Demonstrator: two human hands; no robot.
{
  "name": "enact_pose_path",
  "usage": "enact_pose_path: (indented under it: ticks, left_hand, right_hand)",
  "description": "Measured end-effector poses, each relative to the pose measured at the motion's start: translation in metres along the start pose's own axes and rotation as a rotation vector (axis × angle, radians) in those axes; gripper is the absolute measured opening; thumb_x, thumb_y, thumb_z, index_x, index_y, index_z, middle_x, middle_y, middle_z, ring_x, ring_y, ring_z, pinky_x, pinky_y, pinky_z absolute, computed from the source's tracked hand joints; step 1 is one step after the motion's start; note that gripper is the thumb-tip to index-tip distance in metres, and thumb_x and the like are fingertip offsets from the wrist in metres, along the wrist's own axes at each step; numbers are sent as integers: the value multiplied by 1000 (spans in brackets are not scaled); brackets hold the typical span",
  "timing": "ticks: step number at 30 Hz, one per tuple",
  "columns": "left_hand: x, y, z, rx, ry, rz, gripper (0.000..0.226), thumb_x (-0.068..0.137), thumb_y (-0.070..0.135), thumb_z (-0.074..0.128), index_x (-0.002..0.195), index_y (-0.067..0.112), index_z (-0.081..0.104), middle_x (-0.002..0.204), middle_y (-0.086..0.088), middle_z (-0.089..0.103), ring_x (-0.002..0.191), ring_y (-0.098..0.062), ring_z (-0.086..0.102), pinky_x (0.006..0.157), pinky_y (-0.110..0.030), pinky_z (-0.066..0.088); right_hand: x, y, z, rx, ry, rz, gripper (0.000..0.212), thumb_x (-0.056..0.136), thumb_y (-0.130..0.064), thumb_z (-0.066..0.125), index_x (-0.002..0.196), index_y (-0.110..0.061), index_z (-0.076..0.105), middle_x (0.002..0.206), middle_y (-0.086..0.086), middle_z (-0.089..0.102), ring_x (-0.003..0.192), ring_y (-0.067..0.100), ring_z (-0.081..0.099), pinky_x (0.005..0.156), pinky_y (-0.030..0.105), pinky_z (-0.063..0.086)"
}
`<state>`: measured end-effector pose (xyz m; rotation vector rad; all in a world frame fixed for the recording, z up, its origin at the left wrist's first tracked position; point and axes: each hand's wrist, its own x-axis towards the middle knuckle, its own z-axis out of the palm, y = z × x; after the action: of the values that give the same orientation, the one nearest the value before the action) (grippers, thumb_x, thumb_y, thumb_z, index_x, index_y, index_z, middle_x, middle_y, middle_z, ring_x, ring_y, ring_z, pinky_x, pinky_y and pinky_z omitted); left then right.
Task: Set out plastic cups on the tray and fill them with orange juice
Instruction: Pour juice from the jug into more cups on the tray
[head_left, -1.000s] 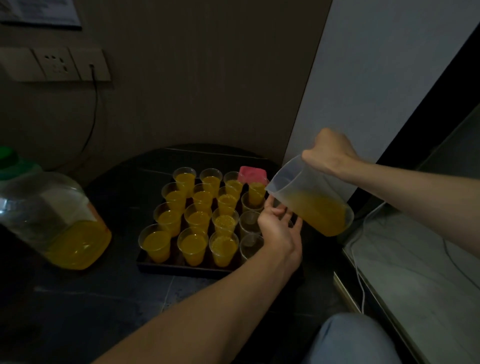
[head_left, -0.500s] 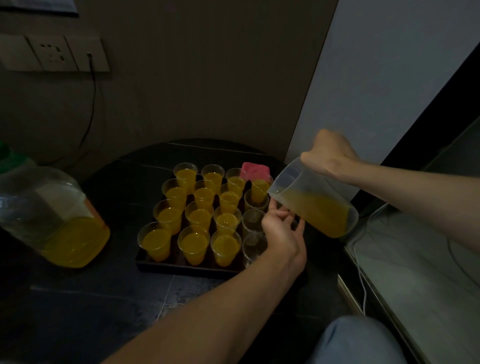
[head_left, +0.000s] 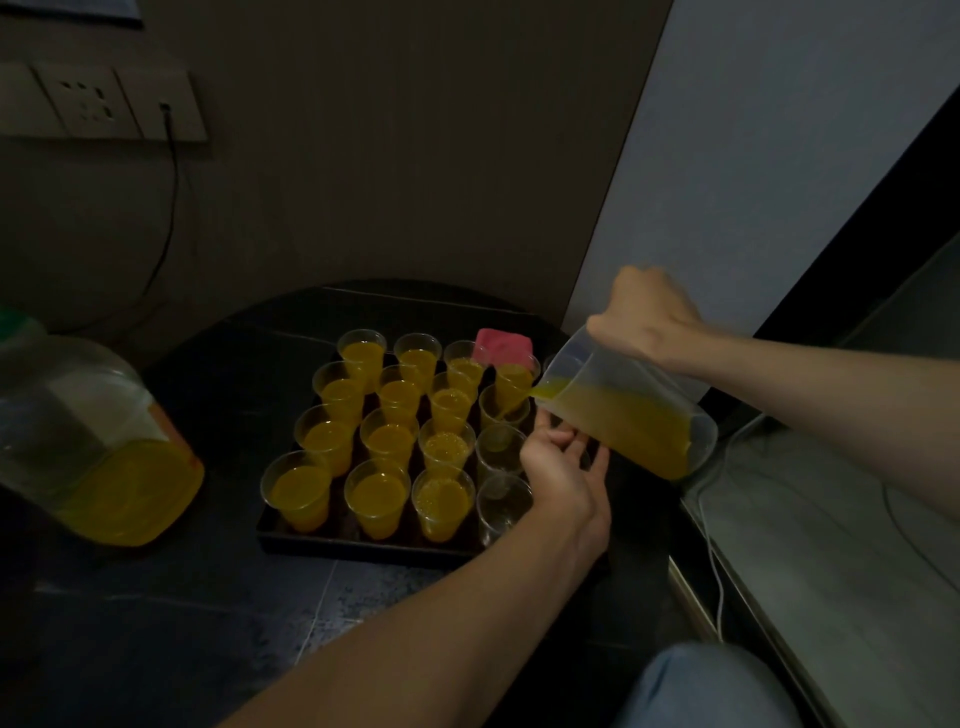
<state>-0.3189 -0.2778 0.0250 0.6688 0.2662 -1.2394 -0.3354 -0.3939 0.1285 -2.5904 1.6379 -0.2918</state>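
A dark tray (head_left: 363, 546) on the black table holds rows of clear plastic cups; several of them (head_left: 387, 439) are full of orange juice. My right hand (head_left: 647, 317) grips a clear jug (head_left: 631, 413) of juice, tilted left, and a thin stream runs from its spout into a right-column cup (head_left: 505, 410). Two empty cups (head_left: 500, 448) (head_left: 505, 505) stand in front of that one. My left hand (head_left: 561, 460) is beside these cups, its fingertips touching the jug's underside near the spout.
A large clear jar (head_left: 93, 441) with juice at its bottom stands at the left. A pink block (head_left: 502, 346) lies behind the tray. A ledge with a white cable (head_left: 719, 571) runs along the right. A wall socket (head_left: 98, 104) with a plugged cord is upper left.
My right hand has tipped the jug further, and juice now streams into the right-column cup. My left hand stays under the spout.
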Motion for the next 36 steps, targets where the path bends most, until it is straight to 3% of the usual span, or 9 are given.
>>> enact_pose_path:
  ticks: [9, 36]
  left_hand:
    - [3, -1, 0, -23, 25, -12, 67, 89, 5, 35, 153, 24, 41, 137, -12, 55, 138, -33, 46, 118, -53, 33]
    - [6, 1, 3, -52, 12, -11, 64, 89, 3, 35, 149, 23, 46, 138, -13, 55, 136, -34, 48, 117, -54, 35]
  right_hand:
    - [1, -2, 1, -20, -9, 1, 35, 86, -14, 64, 57, -10, 45, 56, 5, 44, 49, 19, 43, 45, 24, 31]
    - [1, -6, -6, -35, -3, -5, 30, 85, -13, 62, 60, -10, 45, 58, 5, 46, 51, 19, 43, 46, 24, 30]
